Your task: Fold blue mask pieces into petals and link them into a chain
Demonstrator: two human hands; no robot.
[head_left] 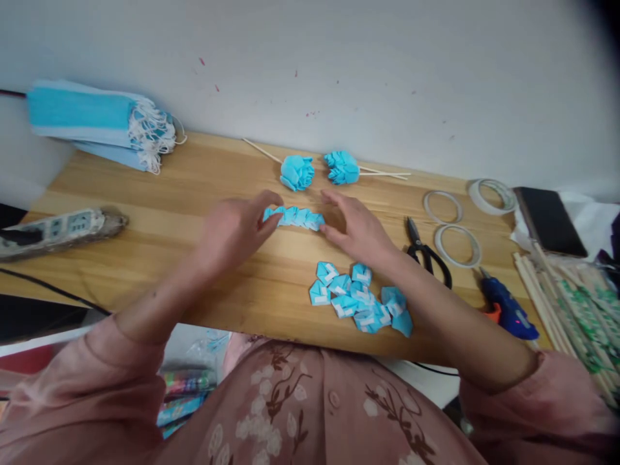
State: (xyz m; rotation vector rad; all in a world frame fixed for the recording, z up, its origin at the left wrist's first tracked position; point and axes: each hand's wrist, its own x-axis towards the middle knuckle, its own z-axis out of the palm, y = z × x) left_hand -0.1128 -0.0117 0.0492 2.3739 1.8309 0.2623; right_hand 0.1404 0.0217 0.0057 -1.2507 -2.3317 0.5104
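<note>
A row of overlapping light-blue folded pieces lies on the wooden table between my hands. My left hand, slightly blurred, is at its left end, with thumb and index finger apart around that end. At the right end is my right hand, thumb and index finger spread wide. Its thumb is close to the last piece; I cannot tell whether it touches. Nearer my body lies a loose cluster of blue folded pieces with white strips on them. Behind the row rest two blue flower heads, a left one and a right one, with thin sticks.
Black-handled scissors, tape rolls, a blue glue gun and a dark phone lie to the right. Wooden sticks are at the right edge. A stack of blue face masks and a power strip occupy the left.
</note>
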